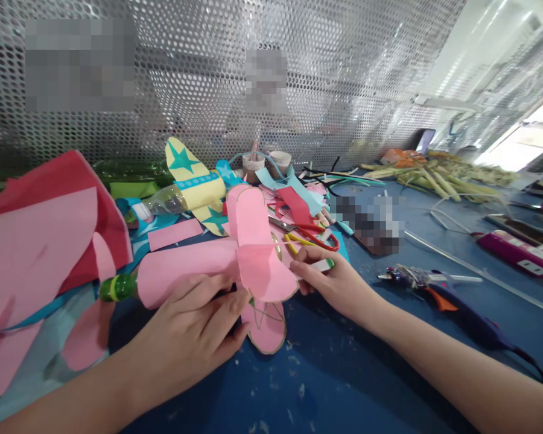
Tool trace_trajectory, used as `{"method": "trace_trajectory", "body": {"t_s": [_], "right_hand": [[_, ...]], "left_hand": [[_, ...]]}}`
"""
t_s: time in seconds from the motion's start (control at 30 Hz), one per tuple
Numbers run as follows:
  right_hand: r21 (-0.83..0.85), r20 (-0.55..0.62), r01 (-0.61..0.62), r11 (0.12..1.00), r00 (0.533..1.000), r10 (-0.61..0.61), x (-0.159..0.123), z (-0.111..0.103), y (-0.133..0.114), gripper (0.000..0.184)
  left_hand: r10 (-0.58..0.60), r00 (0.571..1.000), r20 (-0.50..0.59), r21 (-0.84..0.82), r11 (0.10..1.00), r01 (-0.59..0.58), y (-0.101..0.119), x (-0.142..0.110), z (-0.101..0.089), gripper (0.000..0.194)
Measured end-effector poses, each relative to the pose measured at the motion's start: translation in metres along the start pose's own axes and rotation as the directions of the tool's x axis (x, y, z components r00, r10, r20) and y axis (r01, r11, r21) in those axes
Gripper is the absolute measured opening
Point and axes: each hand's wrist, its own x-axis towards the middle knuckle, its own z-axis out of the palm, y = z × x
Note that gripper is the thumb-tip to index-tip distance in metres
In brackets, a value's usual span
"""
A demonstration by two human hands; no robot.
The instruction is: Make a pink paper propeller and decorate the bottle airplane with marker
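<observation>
A green bottle wrapped in pink paper [185, 265] lies sideways in front of me, its green neck [120, 287] pointing left. Pink paper wings [253, 232] with rounded ends sit across its right end. On the lower wing piece [266, 325] is a star outline and a drawn border. My left hand [208, 316] grips the bottle and wing from the near side, its fingertips partly hidden. Between the fingers of my right hand [317, 271] is a white marker with a green end [323, 265], held close to the wing's right edge; its tip is hidden.
Red-handled scissors [308, 232] lie among paper scraps beyond my right hand. A yellow paper-covered bottle [201, 190] with starred wings stands behind. Pink and red sheets [90, 199] cover the left. On the right are a glue gun [457, 307], a purple box-like object [520, 253] and dried husks [434, 175].
</observation>
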Motion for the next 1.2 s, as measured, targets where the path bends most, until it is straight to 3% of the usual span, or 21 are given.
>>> {"method": "trace_trajectory", "body": {"t_s": [0.23,0.67,0.87,1.03,1.2], "right_hand": [[-0.013,0.001,-0.017,1.000,1.000,0.017,-0.001,0.000,-0.002,0.024],[-0.042,0.010,0.002,0.999,1.000,-0.002,-0.002,-0.001,-0.002,0.021],[-0.052,0.007,0.008,0.999,1.000,-0.008,-0.003,-0.001,-0.004,0.022],[-0.069,-0.013,-0.007,0.998,1.000,0.006,-0.003,-0.001,-0.006,0.022],[-0.080,-0.022,-0.007,0.997,1.000,0.005,-0.003,-0.002,-0.007,0.022]], "left_hand": [[0.033,0.999,-0.002,0.022,0.999,-0.033,-0.003,0.008,-0.007,0.023],[-0.022,1.000,-0.012,0.015,1.000,0.022,-0.001,0.003,-0.001,0.029],[0.049,0.999,0.014,0.018,0.999,-0.049,-0.006,0.010,-0.009,0.027],[-0.019,1.000,0.006,-0.004,1.000,0.019,-0.001,0.001,-0.002,0.029],[0.028,1.000,0.015,0.019,0.999,-0.028,-0.003,0.004,-0.005,0.026]]}}
